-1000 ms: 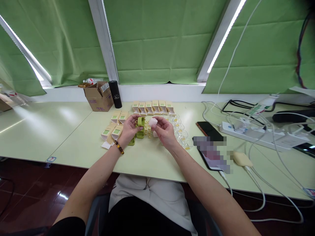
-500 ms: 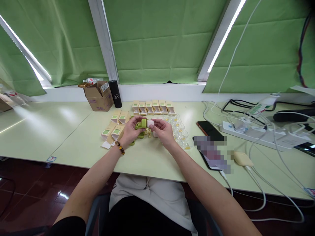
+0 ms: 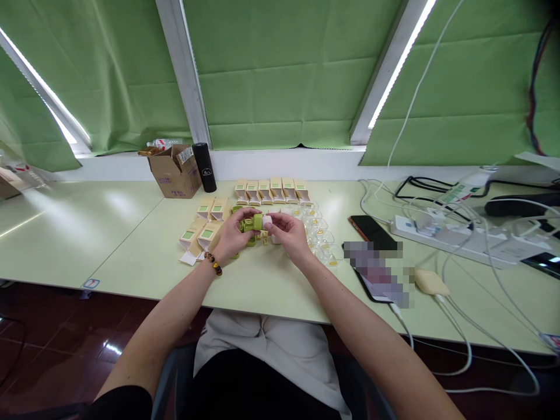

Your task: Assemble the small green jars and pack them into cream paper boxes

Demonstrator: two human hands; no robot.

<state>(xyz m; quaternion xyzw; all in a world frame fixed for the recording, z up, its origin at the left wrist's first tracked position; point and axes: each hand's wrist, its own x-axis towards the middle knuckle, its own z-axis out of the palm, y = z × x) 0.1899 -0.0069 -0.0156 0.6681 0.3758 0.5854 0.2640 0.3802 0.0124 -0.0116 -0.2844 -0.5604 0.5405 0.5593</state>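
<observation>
Head view: caught partway through work on one small assembly, judging by the white block (image 3: pixel 266 220) set end-on at the mouth of the green case (image 3: pixel 258 221), both held between the hands above the near half of the table (image 3: pixel 262 283). Apparently seated partly in the case, with a white end standing outside the green rim; cannot tell the exact depth. Left over on that pairing, as far as can be judged: just this projecting end. Lying round about, loose and apparently unjoined: a second white block (image 3: pixel 275 239) close under the right fingers, yellowish little pieces (image 3: pixel 265 238) beneath the held pair, other green cases (image 3: pixel 251 241) partly hidden by the left hand, and rows of clear plastic shells (image 3: pixel 321 233) to the right. Standing behind in a row, six small boxes (image 3: pixel 276 189), with four left-hand boxes (image 3: pixel 209 234) beside the left hand, seemingly open-ended and not yet filled, though too small to be sure.

Left hand (image 3: pixel 235 232): curled narrow, gripping the green case between thumb and fingers. Right hand (image 3: pixel 291 234): nearly closed, pinching the white block with thumb and fingertips.
</observation>
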